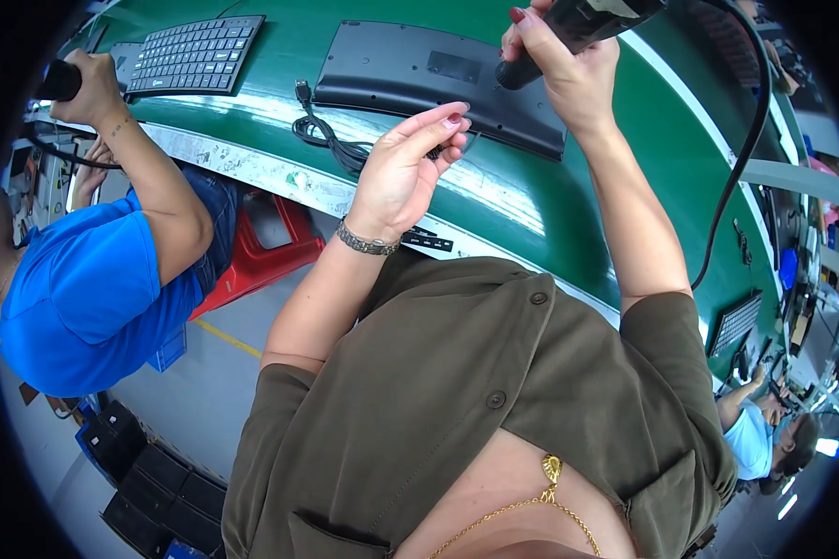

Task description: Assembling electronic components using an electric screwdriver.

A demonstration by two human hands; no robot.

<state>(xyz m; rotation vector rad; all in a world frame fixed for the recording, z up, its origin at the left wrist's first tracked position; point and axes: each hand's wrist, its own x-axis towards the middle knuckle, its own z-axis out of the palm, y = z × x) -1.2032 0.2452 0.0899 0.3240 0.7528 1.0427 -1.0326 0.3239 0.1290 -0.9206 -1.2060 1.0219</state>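
A black keyboard (pixel 382 70) lies underside up on the green workbench (pixel 289 56) in front of me. Its coiled cable (pixel 331 140), with a USB plug at the end, rests beside its near left edge. My right hand (pixel 583 84) is wrapped round a black electric screwdriver (pixel 592 23), held over the keyboard's right end with its nose pointing down and left. My left hand (pixel 401 172) hovers by the keyboard's near edge, palm turned up, thumb and forefinger pinched together. Anything between those fingertips is too small to make out.
Another keyboard (pixel 196 56), keys up, lies at the far left. A co-worker in a blue shirt (pixel 93 289) sits left, near a red stool (pixel 256 247). A black cord (pixel 755 140) hangs along the right. Black boxes (pixel 158 484) stand on the floor, lower left.
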